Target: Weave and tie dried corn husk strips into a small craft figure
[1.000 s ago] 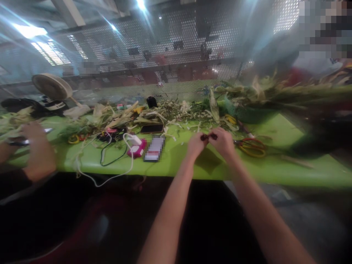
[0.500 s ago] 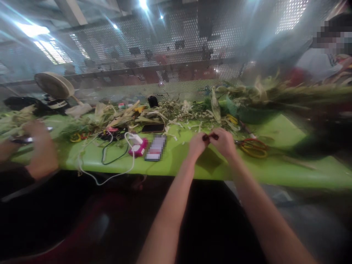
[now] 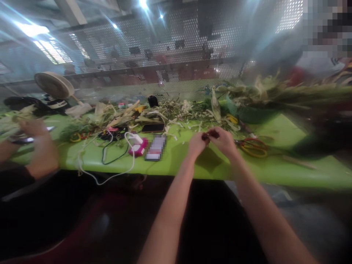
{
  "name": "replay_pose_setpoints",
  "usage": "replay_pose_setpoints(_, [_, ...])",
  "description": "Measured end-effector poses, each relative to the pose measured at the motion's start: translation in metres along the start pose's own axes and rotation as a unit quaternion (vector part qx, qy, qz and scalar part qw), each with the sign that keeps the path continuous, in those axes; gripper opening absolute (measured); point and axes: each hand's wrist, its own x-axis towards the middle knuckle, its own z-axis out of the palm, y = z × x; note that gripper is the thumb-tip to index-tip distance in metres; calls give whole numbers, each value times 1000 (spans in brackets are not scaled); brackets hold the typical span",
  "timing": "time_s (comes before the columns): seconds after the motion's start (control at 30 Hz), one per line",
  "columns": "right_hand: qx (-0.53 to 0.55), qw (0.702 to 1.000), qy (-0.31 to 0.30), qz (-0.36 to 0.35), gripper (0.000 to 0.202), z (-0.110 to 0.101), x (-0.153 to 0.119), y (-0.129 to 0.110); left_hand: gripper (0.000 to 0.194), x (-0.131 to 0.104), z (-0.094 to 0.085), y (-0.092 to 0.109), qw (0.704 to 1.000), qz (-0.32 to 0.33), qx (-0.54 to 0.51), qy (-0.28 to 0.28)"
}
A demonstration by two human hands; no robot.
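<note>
Over the green table (image 3: 176, 161), my left hand (image 3: 197, 143) is closed around a small dark brown piece (image 3: 205, 136), whose kind I cannot make out. My right hand (image 3: 224, 141) meets it from the right, fingers pinched close to the same piece. Whether the right fingertips grip it or something else is too small to see. Scissors (image 3: 252, 146) with red and yellow handles lie just right of my right hand. Pale husk scraps (image 3: 202, 126) are scattered beyond my hands.
Left of my hands lie a phone (image 3: 156, 148), a pink power adapter (image 3: 138, 147) and a white cable (image 3: 106, 180). Behind are a dark phone (image 3: 153, 127) and heaped dry husks (image 3: 176, 108). A green basin (image 3: 247, 112) stands back right. Another person's hands (image 3: 35, 132) are at the far left.
My right hand's fingers have shifted slightly at the dark piece, and the hand has drawn a little to the left. My left hand stays nearly in place. The things on the table have not moved.
</note>
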Motion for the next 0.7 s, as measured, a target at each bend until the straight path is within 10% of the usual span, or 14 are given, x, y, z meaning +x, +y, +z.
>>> replay_pose_setpoints(0.43, [25, 994, 103, -36, 12, -7, 0, -7, 29, 3, 0, -8, 986, -47, -157, 9])
replay_pose_setpoints(0.7, [-51, 993, 67, -79, 6, -1, 1, 4, 20, 2, 0, -6, 989, -28, -142, 7])
